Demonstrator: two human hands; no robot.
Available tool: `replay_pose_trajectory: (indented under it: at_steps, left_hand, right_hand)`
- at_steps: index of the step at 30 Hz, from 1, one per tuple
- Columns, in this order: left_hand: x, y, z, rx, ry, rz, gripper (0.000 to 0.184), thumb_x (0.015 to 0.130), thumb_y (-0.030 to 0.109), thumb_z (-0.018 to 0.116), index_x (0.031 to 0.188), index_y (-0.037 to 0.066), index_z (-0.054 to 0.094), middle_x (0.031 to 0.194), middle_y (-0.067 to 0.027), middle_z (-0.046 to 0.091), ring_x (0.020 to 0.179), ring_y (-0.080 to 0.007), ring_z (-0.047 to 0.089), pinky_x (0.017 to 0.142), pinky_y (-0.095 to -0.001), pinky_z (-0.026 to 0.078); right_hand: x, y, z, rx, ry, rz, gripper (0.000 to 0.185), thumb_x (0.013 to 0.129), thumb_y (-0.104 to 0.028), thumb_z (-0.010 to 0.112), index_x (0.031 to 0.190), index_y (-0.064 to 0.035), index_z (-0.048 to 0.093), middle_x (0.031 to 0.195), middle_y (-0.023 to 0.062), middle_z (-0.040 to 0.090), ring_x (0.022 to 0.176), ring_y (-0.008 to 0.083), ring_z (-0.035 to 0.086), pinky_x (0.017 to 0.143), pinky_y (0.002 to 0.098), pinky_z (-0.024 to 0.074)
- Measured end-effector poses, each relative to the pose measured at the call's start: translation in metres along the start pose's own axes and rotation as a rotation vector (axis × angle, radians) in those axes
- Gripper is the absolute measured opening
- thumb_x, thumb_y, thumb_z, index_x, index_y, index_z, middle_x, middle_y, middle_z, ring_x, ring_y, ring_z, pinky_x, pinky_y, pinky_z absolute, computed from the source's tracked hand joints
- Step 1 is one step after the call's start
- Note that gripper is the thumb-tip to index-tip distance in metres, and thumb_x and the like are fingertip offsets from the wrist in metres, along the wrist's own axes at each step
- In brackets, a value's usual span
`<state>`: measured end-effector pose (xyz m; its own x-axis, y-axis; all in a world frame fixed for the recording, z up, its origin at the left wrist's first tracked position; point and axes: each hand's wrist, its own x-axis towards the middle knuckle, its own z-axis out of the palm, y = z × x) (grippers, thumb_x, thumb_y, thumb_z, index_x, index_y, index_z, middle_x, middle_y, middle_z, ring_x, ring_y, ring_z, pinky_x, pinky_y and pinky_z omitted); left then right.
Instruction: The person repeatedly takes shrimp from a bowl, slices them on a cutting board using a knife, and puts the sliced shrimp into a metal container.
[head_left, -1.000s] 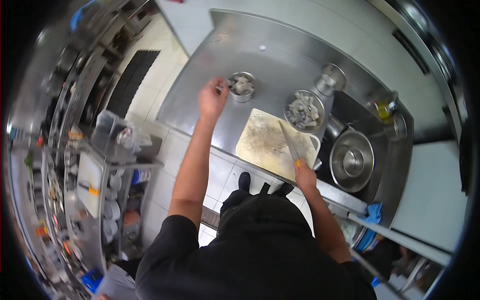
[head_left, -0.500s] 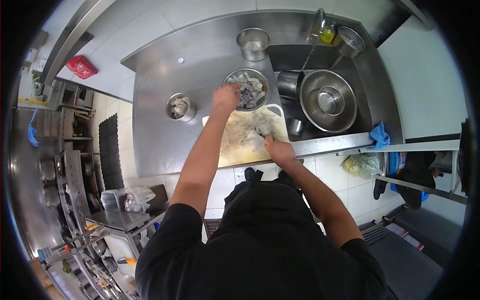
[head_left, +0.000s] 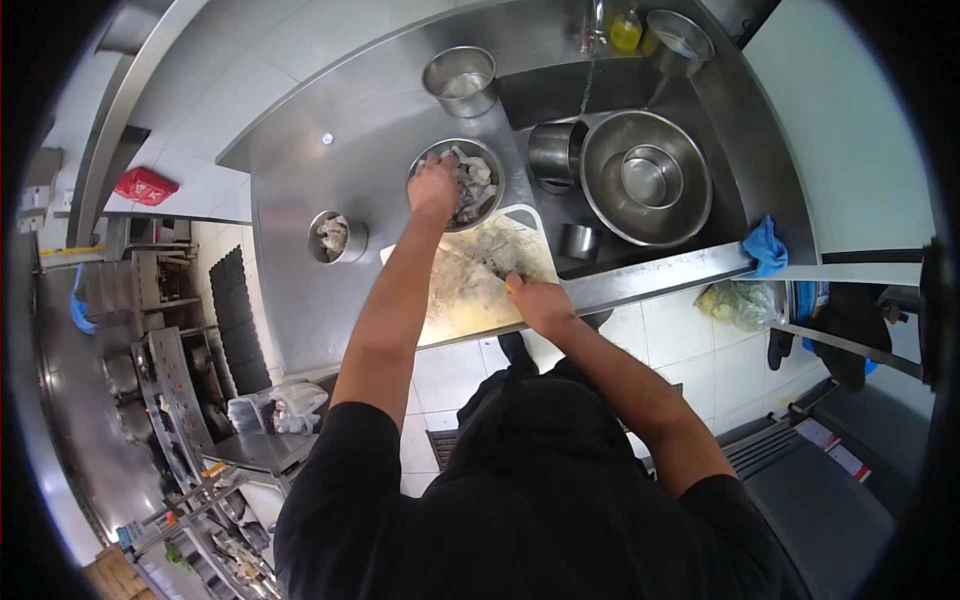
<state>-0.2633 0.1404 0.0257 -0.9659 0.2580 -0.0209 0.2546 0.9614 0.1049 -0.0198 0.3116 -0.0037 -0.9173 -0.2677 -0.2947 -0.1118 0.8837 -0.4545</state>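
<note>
My left hand [head_left: 433,187] reaches into the left side of a round metal bowl [head_left: 499,205]. Its fingers look apart, touching pale and greyish raw seafood pieces [head_left: 474,180]; the fingertips are partly hidden. Below the bowl lies a worn white cutting board [head_left: 465,300], stained yellow and brown, with wet greyish residue on its upper part. Closed around the orange handle of a small knife [head_left: 512,286], my right hand [head_left: 542,303] rests over the board's right edge. The blade is hard to make out against the residue.
A small metal container [head_left: 352,243] with pale pieces stands at left, an open metal pot [head_left: 462,85] behind the bowl. At right, the sink holds a large basin [head_left: 605,215] and a tilted pot [head_left: 553,153] under a running tap. A blue cloth [head_left: 765,247] hangs on the sink's edge.
My left hand has gone from the bowl's near left rim further into it, over the pieces. My right hand still grips the knife at the board. The whole view has shifted and turned slightly.
</note>
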Motion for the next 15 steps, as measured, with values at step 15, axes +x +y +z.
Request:
replay_pose_trajectory:
  at_steps: [15]
  left_hand:
    - [0.002,-0.024,-0.003,0.206,-0.165,0.033,0.028,0.098,0.018,0.055,0.121,0.008,0.065,0.128,-0.0184,0.069,0.109,-0.0367,0.072,0.092,-0.0466,0.06]
  right_hand:
    - [0.0,0.007,0.002,0.05,0.065,-0.037,0.026,0.103,-0.031,0.057,0.114,-0.0088,0.052,0.092,0.0159,0.073,0.083,0.0365,0.075,0.07,0.0493,0.0581]
